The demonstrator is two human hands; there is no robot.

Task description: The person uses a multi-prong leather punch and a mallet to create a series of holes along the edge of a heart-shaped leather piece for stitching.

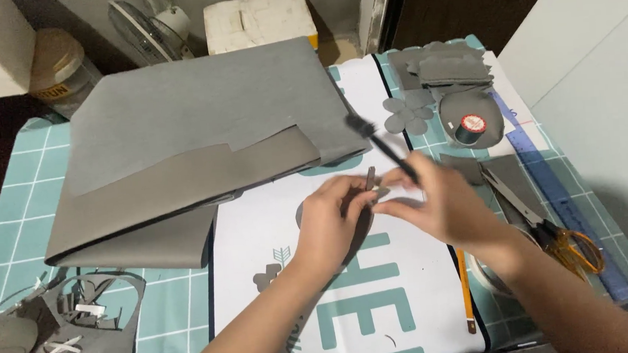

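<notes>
Both hands meet over the white printed sheet [410, 316] at mid-tabletop. Left hand [331, 223]: fingers curled in, thumb and forefinger pinching a small grey strip [371, 178] that stands nearly upright between the two hands. Right hand [443, 205]: fingers closed around a thin black tool [385, 144], its tip slanting up and left, blurred; kind of tool cannot be told. Right fingertips sit just beside the strip.

Around them: large folded grey sheets [201, 118] lie to the left, overlapping the white sheet's top edge. Grey offcuts [55, 334] heaped at the near left corner. To the right, scissors with orange handles [550, 231], a blue ruler [546, 177], a spool of dark thread [471, 129] on a grey piece, a grey flower cutout [408, 112], stacked grey pieces [452, 66]. A yellow pencil [465, 291] lies under the right wrist.
</notes>
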